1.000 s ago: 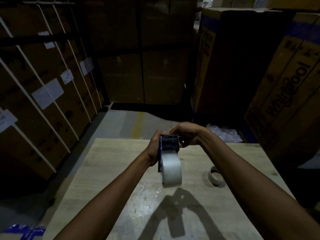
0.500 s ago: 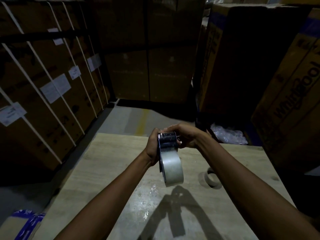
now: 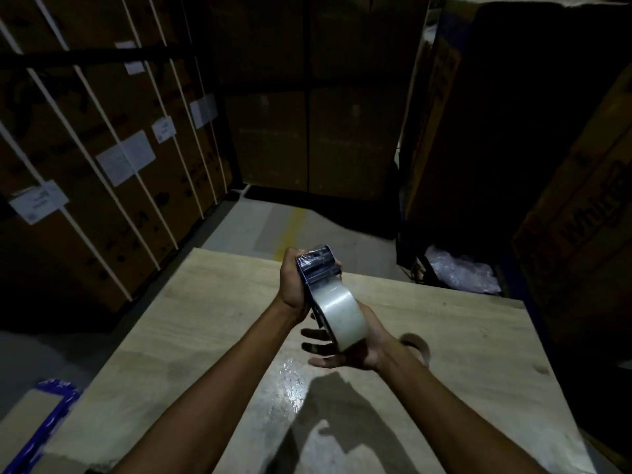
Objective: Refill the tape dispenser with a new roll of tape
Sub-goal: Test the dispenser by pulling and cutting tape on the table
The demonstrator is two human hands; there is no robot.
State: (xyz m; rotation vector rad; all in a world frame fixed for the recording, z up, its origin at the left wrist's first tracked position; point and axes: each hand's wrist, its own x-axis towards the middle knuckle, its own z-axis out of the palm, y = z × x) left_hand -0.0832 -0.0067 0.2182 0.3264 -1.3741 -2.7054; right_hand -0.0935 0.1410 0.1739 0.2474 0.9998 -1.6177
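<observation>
Right hand (image 3: 359,340): cupped under the new tape roll (image 3: 338,311), fingers spread wide below it; probably supporting the roll while it seats.
Left hand (image 3: 294,285): wrapped around the tape dispenser (image 3: 316,268) body, steadying the frame.
Tape roll: on the dispenser, held above the wooden table (image 3: 205,319), not touching it.
Orientation: dispenser's long axis runs away from the person, head end far and raised, roll end near and lower.
Empty core (image 3: 419,347): lies on the table right of the hands, presumably the spent roll.
Background: stacked cartons (image 3: 102,148) beyond the table.
</observation>
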